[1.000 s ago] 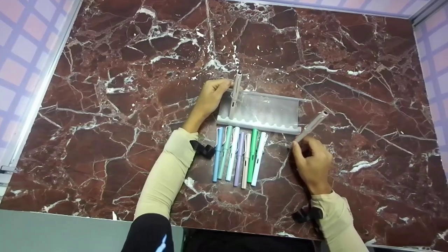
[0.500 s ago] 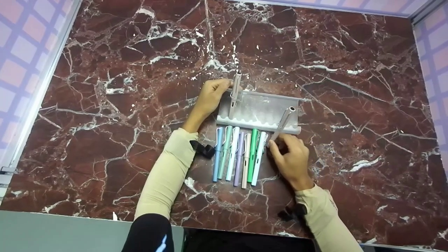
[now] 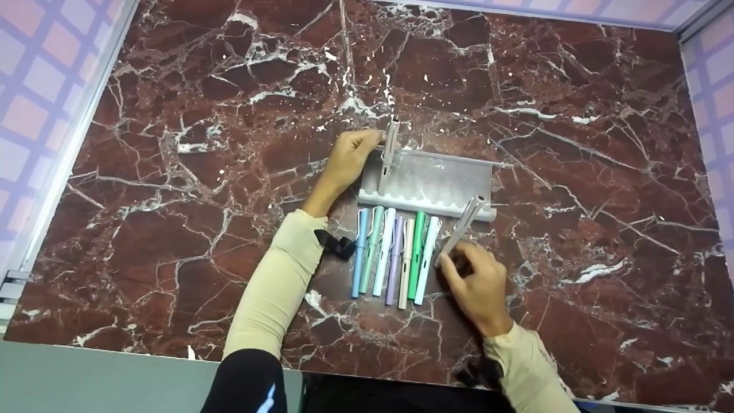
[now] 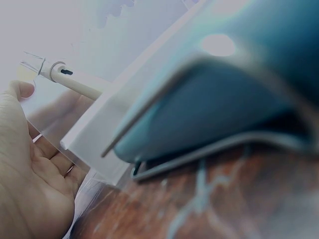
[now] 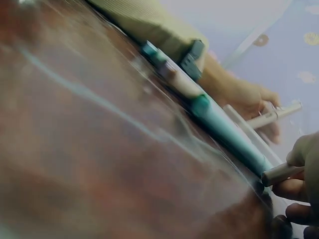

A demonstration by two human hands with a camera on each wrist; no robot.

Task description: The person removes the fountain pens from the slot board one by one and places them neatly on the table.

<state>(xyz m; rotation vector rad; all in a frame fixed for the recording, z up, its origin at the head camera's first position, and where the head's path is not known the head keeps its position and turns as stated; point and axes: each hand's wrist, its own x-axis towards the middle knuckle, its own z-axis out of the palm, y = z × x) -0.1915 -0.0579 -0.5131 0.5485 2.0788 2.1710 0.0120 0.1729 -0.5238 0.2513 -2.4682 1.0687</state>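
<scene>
My left hand [image 3: 347, 158] grips the left edge of a clear pen stand [image 3: 438, 178]; in the left wrist view, the thumb lies before the panel and the other fingers show behind it. A beige-grey pen [image 3: 387, 158] leans in the stand's leftmost slot, close to that thumb. Just right of the row of pens, my right hand [image 3: 479, 287] pinches the lower end of another beige-grey pen [image 3: 463, 223], which tilts up and to the right. The right wrist view shows this pen's end [image 5: 279, 174] between thumb and fingers.
Several pens lie side by side in front of the stand: blue [image 3: 359, 252], pale green [image 3: 371, 249], white [image 3: 384, 252], purple [image 3: 394, 261], beige [image 3: 405, 264], green [image 3: 417, 255] and pale mint [image 3: 426, 261]. The marbled table's [image 3: 172, 287] near edge runs below.
My right hand has carried its pen left, from beside the stand to the row of pens, then slightly toward the near edge. My left hand and the pen in the stand stay put.
</scene>
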